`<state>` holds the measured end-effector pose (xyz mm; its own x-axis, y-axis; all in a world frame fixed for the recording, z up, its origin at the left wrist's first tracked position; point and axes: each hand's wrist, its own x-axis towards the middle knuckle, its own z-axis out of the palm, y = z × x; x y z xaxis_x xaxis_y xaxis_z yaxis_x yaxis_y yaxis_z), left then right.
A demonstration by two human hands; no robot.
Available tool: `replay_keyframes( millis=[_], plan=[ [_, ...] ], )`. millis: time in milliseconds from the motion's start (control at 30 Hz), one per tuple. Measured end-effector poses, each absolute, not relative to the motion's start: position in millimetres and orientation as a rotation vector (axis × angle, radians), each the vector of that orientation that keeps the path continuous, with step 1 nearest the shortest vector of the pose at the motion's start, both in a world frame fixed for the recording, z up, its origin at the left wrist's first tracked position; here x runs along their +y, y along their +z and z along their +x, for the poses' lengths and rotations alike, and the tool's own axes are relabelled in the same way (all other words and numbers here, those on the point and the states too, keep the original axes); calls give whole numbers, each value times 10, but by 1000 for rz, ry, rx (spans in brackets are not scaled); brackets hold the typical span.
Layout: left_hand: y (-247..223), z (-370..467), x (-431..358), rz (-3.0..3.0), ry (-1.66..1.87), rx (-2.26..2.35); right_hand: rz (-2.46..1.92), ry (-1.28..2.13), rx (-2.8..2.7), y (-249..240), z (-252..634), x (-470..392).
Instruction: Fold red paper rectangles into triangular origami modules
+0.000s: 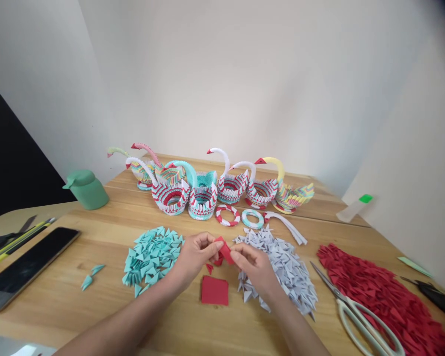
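Between my two hands is a folded piece of red paper, held above the middle of the table. My left hand pinches its left end between thumb and fingers. At its right end, my right hand grips it the same way. Just below lies a stack of red paper, roughly rectangular. A few small red folded pieces sit behind the stack, partly hidden by my hands. A heap of turquoise folded triangles is left of my left hand, and a pale grey-white heap is beside my right.
Several paper swans stand in rows at the back, with two paper rings and a white swan neck before them. Scissors lie by a red heap at right. A phone and green pot are at left.
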<state>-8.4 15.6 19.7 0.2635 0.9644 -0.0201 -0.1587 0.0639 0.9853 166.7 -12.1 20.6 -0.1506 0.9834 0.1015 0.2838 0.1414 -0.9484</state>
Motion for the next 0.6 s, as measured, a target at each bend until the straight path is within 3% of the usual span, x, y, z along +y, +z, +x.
replay_keyframes(
  millis=[333, 600],
  plan=[
    [120, -75, 162, 1144, 973, 818, -1325, 889, -1673, 166, 1675, -125],
    [77, -115, 185, 1054, 842, 741, -982, 196, -2023, 189, 1796, -63]
  ],
)
